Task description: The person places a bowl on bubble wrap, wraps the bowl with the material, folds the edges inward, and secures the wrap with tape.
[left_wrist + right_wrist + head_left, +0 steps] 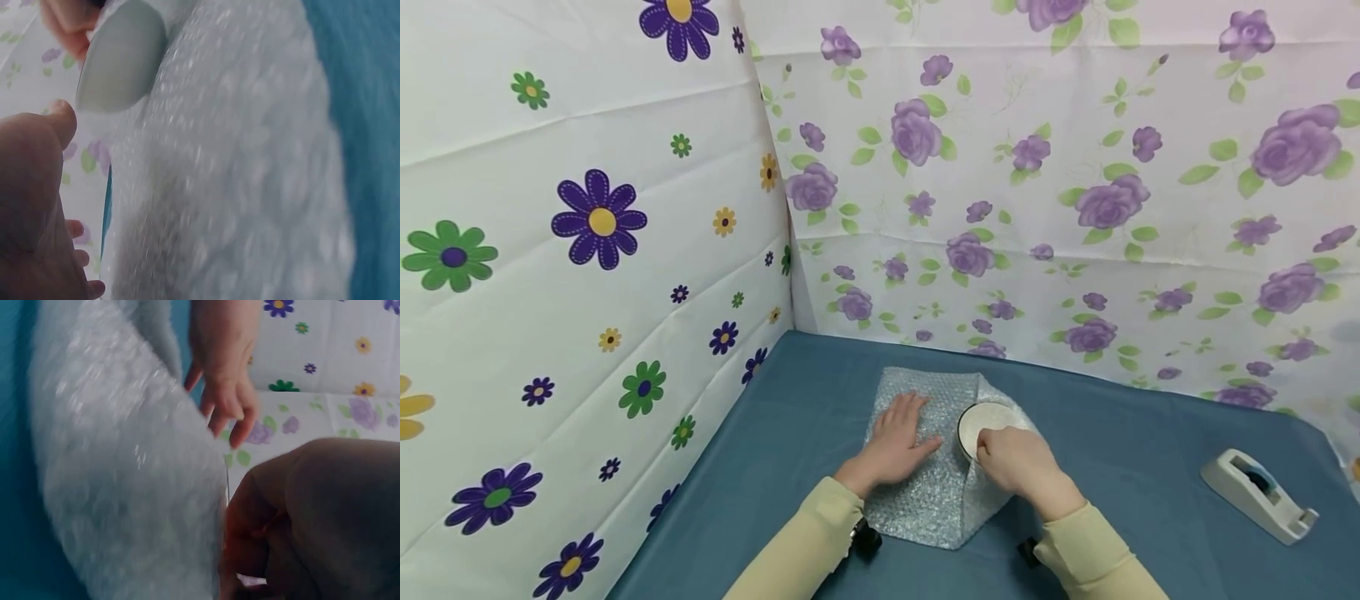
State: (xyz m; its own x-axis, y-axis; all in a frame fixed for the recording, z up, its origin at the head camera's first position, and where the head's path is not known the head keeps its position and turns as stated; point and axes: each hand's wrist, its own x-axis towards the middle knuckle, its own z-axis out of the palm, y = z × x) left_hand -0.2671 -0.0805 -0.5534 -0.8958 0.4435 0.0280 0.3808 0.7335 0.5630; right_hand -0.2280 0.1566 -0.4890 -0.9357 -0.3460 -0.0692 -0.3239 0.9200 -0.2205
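A white bowl (988, 417) with a thin dark rim stands on a sheet of bubble wrap (917, 508), part of which is folded up round its right side. My right hand (1018, 458) grips the bowl's near right rim together with the folded wrap, the thumb side at the rim. Spread over the left part of the sheet is my left hand (895, 442), fingers extended, holding nothing; whether it presses on the wrap is unclear. From the left wrist, the bowl (122, 62) appears tilted. The raised wrap (131, 456) hides the bowl in the right wrist view.
A white tape dispenser (1258, 496) sits at the right of the blue-covered table (1120, 467). Flower-printed sheets (970, 167) hang behind and along the left side of the table.
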